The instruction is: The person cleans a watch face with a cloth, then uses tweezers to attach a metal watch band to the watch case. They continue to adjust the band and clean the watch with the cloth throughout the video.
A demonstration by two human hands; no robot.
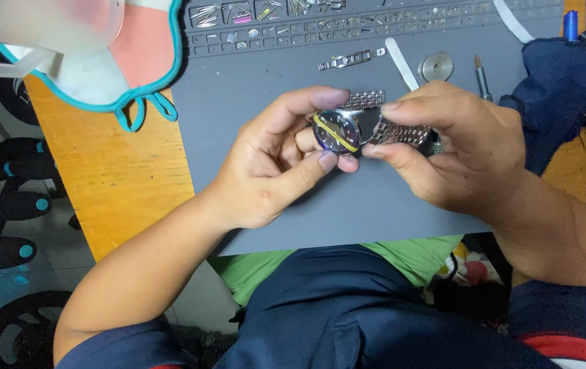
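Observation:
A wristwatch [337, 131] with a dark blue dial, a yellow strip across its face and a silver link bracelet [397, 132] is held above a grey work mat [252, 96]. My left hand [276, 160] pinches the watch case between thumb and fingers. My right hand [457, 147] grips the bracelet just right of the case, thumb below and forefinger on top.
On the mat lie a loose bracelet piece [349, 61], a white stick tool [401, 63], a round metal disc [436, 66] and a small screwdriver [481, 76]. Its far edge has compartments with small parts [259, 20]. A dark blue cloth [559, 82] lies right, a teal-edged mask [129, 61] left on the wooden table [115, 164].

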